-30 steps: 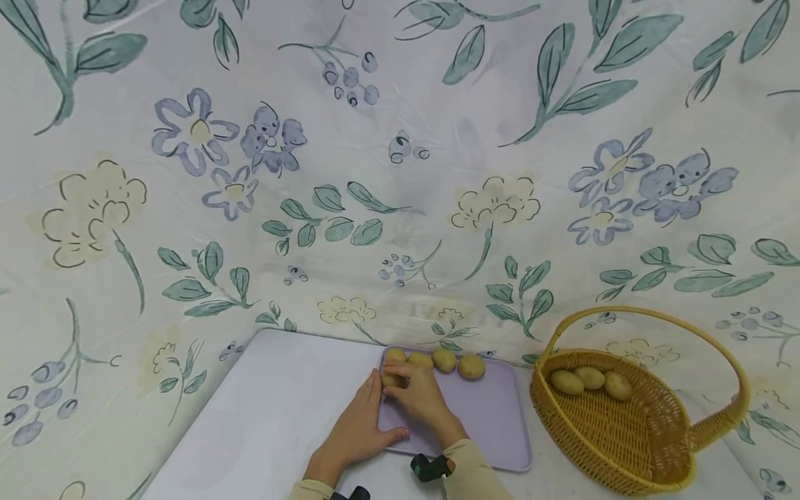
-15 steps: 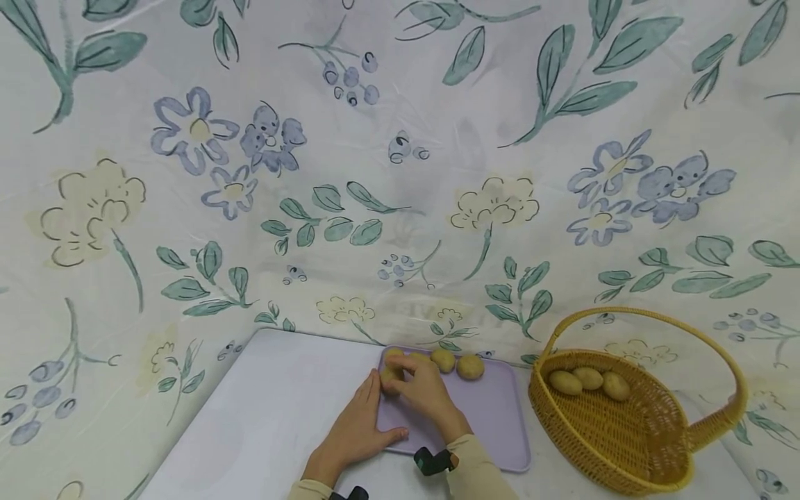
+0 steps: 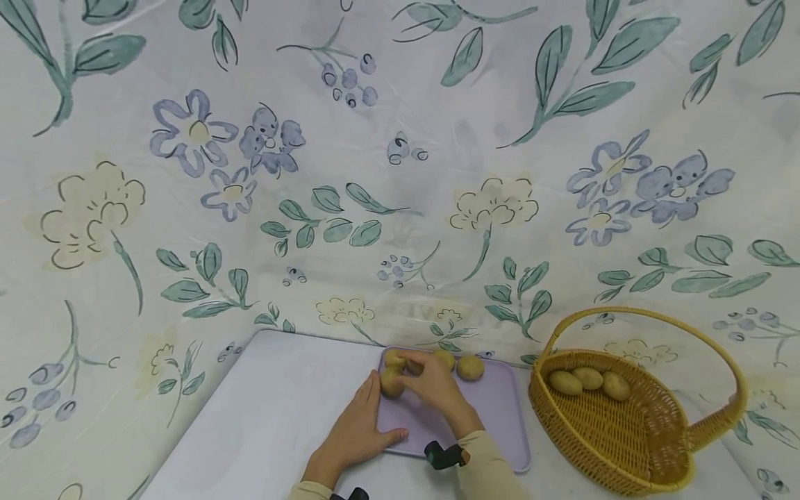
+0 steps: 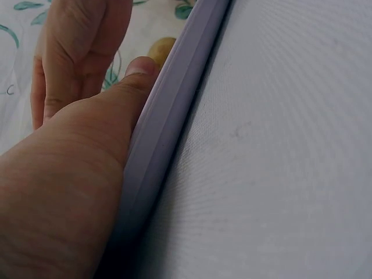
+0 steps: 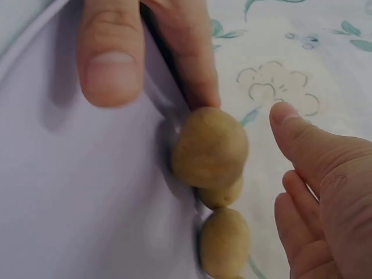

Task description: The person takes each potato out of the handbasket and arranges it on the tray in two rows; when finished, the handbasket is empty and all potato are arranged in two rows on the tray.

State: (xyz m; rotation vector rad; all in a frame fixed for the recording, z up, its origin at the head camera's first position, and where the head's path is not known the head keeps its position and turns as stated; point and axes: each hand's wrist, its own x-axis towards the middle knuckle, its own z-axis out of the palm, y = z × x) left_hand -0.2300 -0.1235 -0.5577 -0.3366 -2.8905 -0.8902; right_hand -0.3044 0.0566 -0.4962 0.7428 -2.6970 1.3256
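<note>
- A white cloth [image 3: 350,139] with a floral print, lightly creased, hangs behind a smooth white table [image 3: 250,403].
- Five potatoes [image 3: 470,367] can be counted on one lavender tray [image 3: 494,417]: four along its far edge, and one at the left edge just in front of the leftmost of these.
- Three more potatoes [image 3: 566,382] lie together toward the far left inside one wicker basket [image 3: 581,444], making eight in all.
- The left hand [image 3: 359,425] rests along the tray's left rim, fingers straight and together, thumb spread away and curled round nothing.
- The right hand [image 3: 434,385] is over the tray's far left part, just beside the potatoes; its thumb and fingers stand apart, with no potato clamped between them.
- This hand stands in the way of the second potato from the left in the far row, which shows only in part, in shadow.
- Two beige sleeves [image 3: 487,472] reach in from below, with a small black device [image 3: 442,455] at each wrist.
- The tray is matt and rectangular, with rounded corners and a low raised rim.
- The basket, to the tray's right, is tightly woven, golden-brown and oval, with a tall arched handle [image 3: 719,419].
- The potatoes are yellow-brown and smooth-skinned, round to oval.
</note>
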